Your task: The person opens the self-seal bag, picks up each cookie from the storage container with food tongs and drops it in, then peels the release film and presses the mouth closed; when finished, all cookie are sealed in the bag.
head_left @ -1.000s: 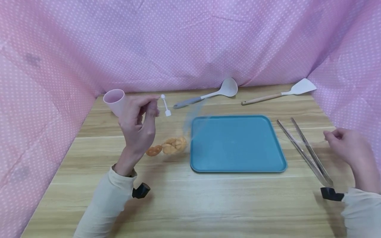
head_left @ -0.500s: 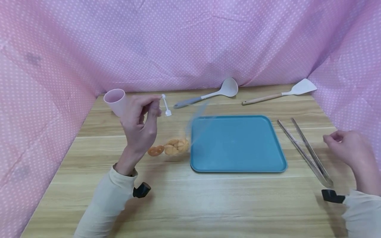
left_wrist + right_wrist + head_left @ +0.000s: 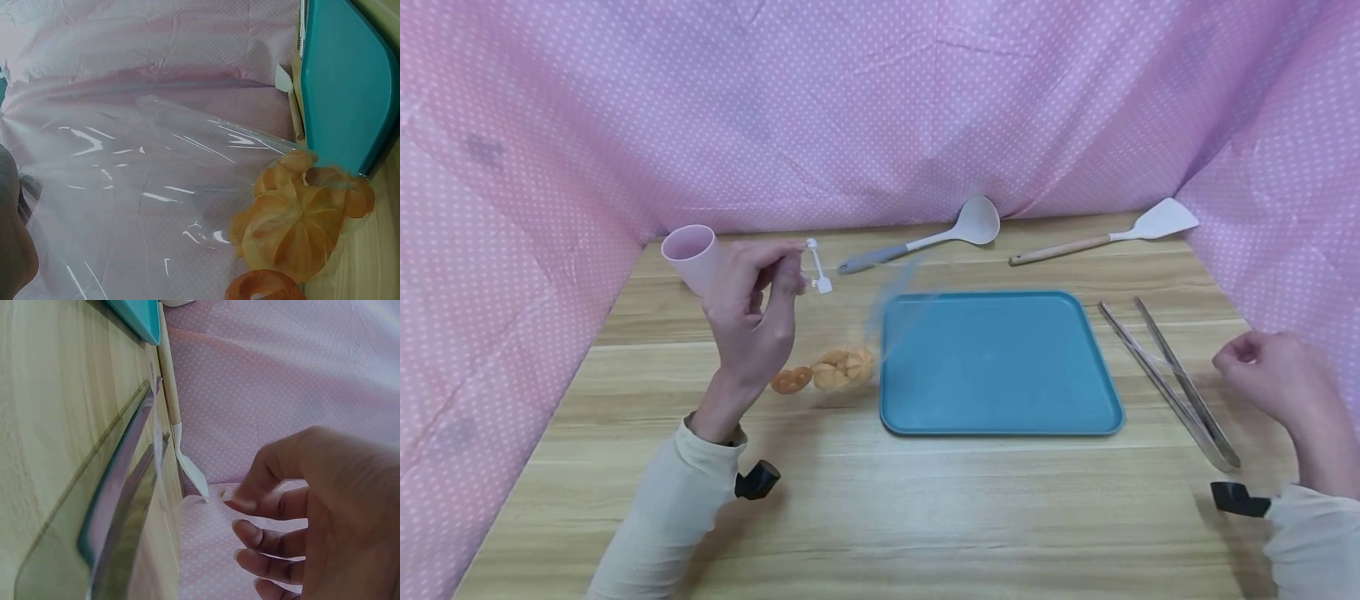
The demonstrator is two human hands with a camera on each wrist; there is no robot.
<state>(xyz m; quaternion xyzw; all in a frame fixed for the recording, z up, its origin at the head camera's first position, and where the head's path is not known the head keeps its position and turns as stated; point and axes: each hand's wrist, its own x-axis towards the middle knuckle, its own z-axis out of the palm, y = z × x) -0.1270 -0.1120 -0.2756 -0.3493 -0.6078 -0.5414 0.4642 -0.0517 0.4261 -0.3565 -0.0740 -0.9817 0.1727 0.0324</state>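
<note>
My left hand (image 3: 752, 300), raised above the table, pinches the gathered top of a clear plastic bag (image 3: 169, 169). Several golden breads (image 3: 297, 231) sit at the bottom of the bag, along with a brown pretzel (image 3: 792, 381). Close by the left fingertips shows a small white piece (image 3: 820, 268) with a knob and a flat square end. At the far right, my right hand (image 3: 1277, 371) pinches a thin clear plastic strip (image 3: 156, 434) between thumb and forefinger; its other fingers are loosely bent. The strip trails over the metal tongs (image 3: 1180, 383).
A blue tray (image 3: 1000, 367) lies mid-table, right of the bag. Behind it lie a ladle (image 3: 977, 221) and a wooden-handled spatula (image 3: 1161, 221). Beyond the left hand, a pink cup (image 3: 688, 258) stands tilted in view. Pink dotted cloth (image 3: 880, 108) encloses the back and sides.
The left hand and bag have shifted slightly right. The right hand has dropped a little, and the clear strip, earlier stretched towards the tray, now shows lower over the tongs.
</note>
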